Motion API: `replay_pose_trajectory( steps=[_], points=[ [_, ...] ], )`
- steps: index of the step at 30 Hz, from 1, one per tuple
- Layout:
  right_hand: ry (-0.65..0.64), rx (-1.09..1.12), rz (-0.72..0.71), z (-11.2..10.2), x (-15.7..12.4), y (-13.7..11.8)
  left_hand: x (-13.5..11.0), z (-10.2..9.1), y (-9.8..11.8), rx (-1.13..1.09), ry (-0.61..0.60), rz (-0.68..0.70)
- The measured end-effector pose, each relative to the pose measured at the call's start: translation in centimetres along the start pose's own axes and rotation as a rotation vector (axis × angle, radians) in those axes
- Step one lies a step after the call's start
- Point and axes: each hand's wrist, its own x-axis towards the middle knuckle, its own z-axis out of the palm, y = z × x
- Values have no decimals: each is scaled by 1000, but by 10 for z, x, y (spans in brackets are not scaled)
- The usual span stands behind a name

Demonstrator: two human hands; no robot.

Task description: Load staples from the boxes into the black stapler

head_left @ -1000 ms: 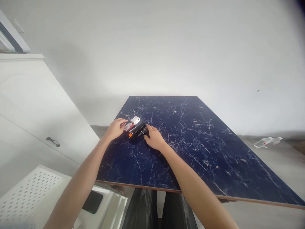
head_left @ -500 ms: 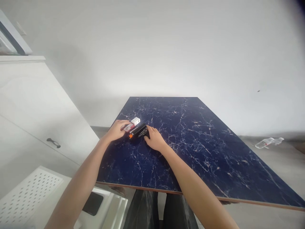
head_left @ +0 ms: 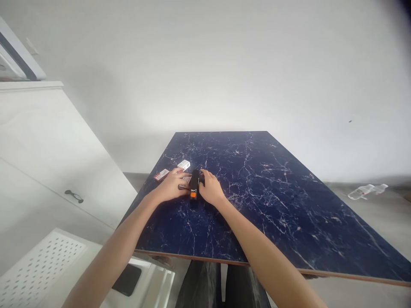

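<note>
A black stapler [head_left: 194,187] with an orange end stands between my two hands on the dark blue marbled table [head_left: 257,205]. My left hand [head_left: 172,188] presses against its left side with curled fingers. Its right side is gripped by my right hand [head_left: 210,190]. Two small red-and-white boxes lie just beyond the left hand: one [head_left: 161,174] near the table's left edge, the other [head_left: 183,164] a little farther back.
A white cabinet [head_left: 48,162] with a dark handle [head_left: 73,196] stands to the left. A perforated white surface [head_left: 38,269] and a dark object [head_left: 126,280] sit low at left. A clear plastic bottle [head_left: 367,191] lies on the floor at right.
My left hand left the red-and-white box and came onto the stapler. The stapler was turned so its orange end points toward me, and moved slightly nearer. The view shifted a little.
</note>
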Motion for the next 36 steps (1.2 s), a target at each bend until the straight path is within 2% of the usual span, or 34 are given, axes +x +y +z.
replay_pose_trajectory(
  steps=[3, 10, 14, 16, 18, 21, 24, 26, 29, 32, 34, 36],
  points=[
    [24, 61, 42, -4, 0, -1, 0, 1, 7, -44, 0, -19],
    [-33, 108, 35, -6, -2, -5, -5, 0, -8, -102, 0, -242],
    [-32, 90, 33, -8, -3, -7, -5, -3, -9, -115, 0, -286],
    [-30, 68, 84, -13, -2, -8, -6, -8, -12, -113, 26, -262],
    [-43, 76, 166, -18, -1, -9, -9, -16, -21, -91, 92, -294],
    [-192, 241, 277, -25, -2, -12, -17, -27, -43, 9, 150, -483],
    [-343, 454, 343, -28, -6, -16, -24, -30, -63, 79, 25, -525],
    [-329, 550, 341, -27, -8, -17, -27, -30, -68, 81, -16, -521],
    [-320, 745, 292, -25, -8, -16, -27, -31, -65, 88, 56, -561],
    [-368, 914, 266, -18, -6, -13, -23, -34, -52, 71, 226, -568],
    [-323, 917, 262, -12, -5, -12, -20, -35, -40, 5, 302, -511],
    [-219, 868, 276, -7, -4, -12, -16, -34, -29, -67, 297, -408]
  ],
)
